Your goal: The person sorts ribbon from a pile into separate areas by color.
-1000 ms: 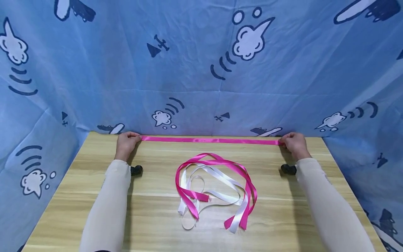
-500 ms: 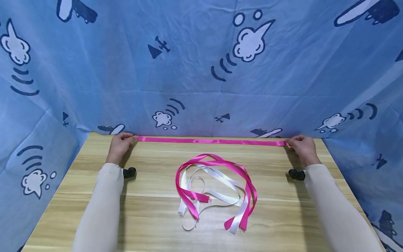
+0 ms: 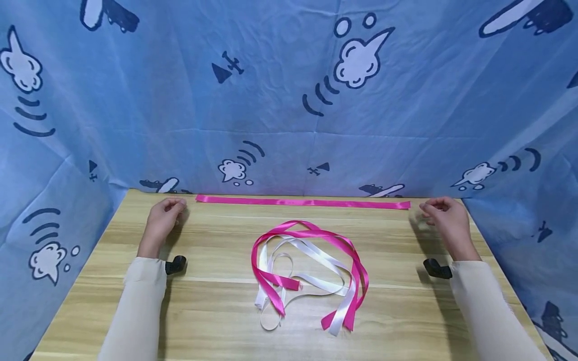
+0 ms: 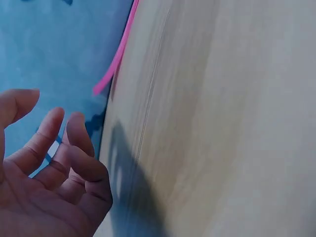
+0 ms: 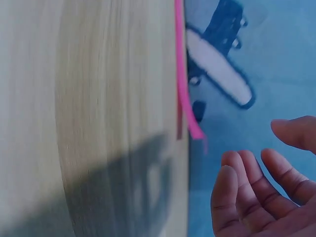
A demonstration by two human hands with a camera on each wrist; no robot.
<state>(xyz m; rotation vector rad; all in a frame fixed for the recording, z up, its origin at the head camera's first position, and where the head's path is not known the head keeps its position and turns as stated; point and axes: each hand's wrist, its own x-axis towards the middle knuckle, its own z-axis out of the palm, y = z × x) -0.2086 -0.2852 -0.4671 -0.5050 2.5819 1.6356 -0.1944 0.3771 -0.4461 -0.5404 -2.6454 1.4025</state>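
A pink satin ribbon (image 3: 302, 202) lies straight along the table's back edge. Just beyond its left end is my left hand (image 3: 163, 218), holding nothing. In the left wrist view the left hand (image 4: 59, 182) has loosely bent fingers, with the thumb apart from them. Past the ribbon's right end my right hand (image 3: 449, 220) is likewise without anything in it. The right wrist view shows the fingers of the right hand (image 5: 261, 197) loosely curved and the thumb apart. In both wrist views the end of the pink ribbon (image 4: 116, 61) lifts slightly, clear of the fingers.
Mid-table lies a loose tangle of pink ribbons (image 3: 356, 260) and white ribbons (image 3: 316, 253). Blue patterned cloth (image 3: 280, 100) rises behind the wooden table (image 3: 217, 321) and at both sides. A black mount (image 3: 177, 264) sticks out from the left wrist, another (image 3: 437, 268) from the right.
Both hands drew the pink ribbon's ends slightly outward, then let go. They have since moved outward and back toward the person, while the ribbon stays flat. The tangle has not moved.
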